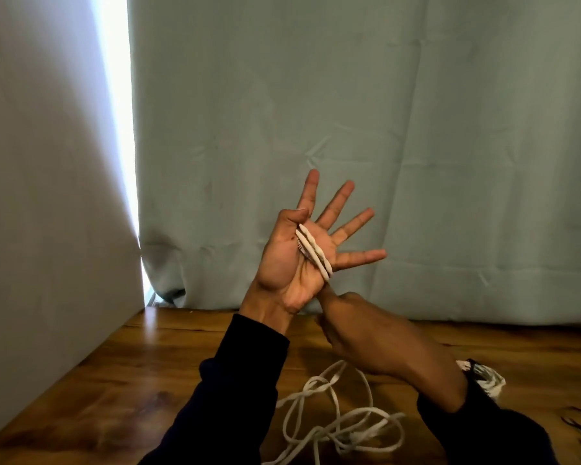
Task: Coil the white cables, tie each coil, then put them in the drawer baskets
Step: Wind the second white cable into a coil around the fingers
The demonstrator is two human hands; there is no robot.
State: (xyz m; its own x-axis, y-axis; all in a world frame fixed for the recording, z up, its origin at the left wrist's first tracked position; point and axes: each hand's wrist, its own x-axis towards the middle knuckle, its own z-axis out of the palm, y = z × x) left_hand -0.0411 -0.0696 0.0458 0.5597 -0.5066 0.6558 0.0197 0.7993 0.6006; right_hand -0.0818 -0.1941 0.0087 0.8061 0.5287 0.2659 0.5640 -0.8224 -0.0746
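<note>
We had the left hand (302, 260) raised palm toward us in front of the grey-green curtain (383, 112), its four fingers spread straight and the thumb folded in at about eleven o'clock of the palm. Two turns of the white cable (314, 251) lay across that palm, running from under the thumb tip down toward five o'clock; the thumb seemed to pin the upper end, though the fingers themselves gripped nothing.

The right hand (373, 333) sat just below, at five o'clock of the left, seen from the back with its fingers curled under. We could not tell whether it pinched the cable, because the strand between the two hands was hidden behind it.

The rest of the same white cable lay in a loose tangle (336, 421) on the wooden tabletop (114, 380), at six o'clock of the hands. A second white bundle (483, 380) showed at four o'clock, partly behind the right sleeve. No drawer baskets were in view.

We judged the coiling barely begun, and the risks followed from that. With the fingers splayed and only the thumb holding, the two turns could have slid off the heel of the palm if the next pull came with slack. The crossed loops on the tabletop could have cinched into a knot under a quick draw, jerking the turns loose.
</note>
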